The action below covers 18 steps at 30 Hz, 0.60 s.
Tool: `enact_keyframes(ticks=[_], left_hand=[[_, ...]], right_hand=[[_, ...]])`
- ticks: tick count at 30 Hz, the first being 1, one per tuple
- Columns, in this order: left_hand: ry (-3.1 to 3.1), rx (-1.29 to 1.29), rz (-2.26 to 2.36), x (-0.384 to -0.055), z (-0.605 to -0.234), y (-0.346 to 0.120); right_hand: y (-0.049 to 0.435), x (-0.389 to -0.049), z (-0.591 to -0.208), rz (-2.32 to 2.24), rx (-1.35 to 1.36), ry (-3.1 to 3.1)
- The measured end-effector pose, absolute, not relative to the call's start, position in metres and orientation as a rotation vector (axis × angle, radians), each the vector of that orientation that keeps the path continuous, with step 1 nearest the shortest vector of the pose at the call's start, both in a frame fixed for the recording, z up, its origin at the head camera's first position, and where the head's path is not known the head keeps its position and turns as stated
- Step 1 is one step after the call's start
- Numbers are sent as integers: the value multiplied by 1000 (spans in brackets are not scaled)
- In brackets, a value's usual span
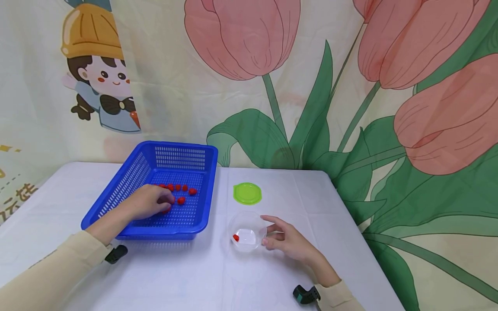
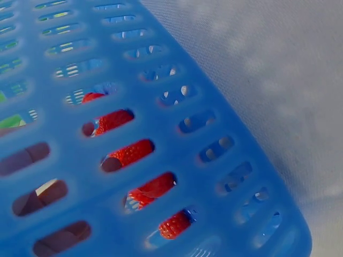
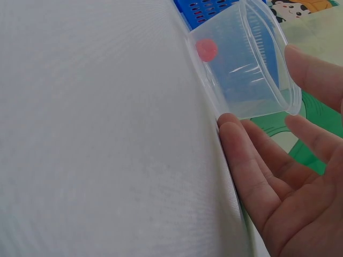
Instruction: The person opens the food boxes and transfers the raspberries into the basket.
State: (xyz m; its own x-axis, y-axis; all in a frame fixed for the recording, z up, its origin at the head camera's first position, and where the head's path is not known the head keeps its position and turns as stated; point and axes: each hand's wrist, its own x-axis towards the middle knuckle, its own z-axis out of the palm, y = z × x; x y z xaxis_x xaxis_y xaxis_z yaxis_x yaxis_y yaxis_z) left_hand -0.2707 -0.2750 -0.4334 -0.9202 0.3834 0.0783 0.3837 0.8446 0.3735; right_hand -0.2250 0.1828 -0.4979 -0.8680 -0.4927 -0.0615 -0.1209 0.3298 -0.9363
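My left hand (image 1: pixel 149 201) reaches down into the blue plastic basket (image 1: pixel 212 181), its fingers bent over the raspberries. A red raspberry (image 1: pixel 172 200) shows right at the fingertips; I cannot tell whether they pinch it. Other raspberries (image 1: pixel 181 200) lie on the basket floor, and the left wrist view shows some (image 2: pixel 174 225) through the slots. My right hand (image 1: pixel 285 239) is at the right side of a clear plastic cup (image 1: pixel 249 222), fingers loosely spread, thumb and fingertips at its wall and rim. Inside the cup lies one raspberry (image 3: pixel 207 50).
Behind the cup, a round green lid (image 1: pixel 247 193) lies on the white-covered table (image 1: pixel 186 276). A curtain (image 1: pixel 167 86) printed with tulips and a cartoon figure hangs along the table's back edge. The basket's raised walls surround the left hand.
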Motion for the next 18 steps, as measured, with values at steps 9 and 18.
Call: enact_keyframes(ticks=[9, 18], left_hand=[[-2961, -612, -621, -272, -432, -273], [-2868, -692, -614, -263, -414, -256]], right_hand=[[183, -224, -499, -1561, -545, 2253], [183, -227, -501, -1563, -552, 2255]])
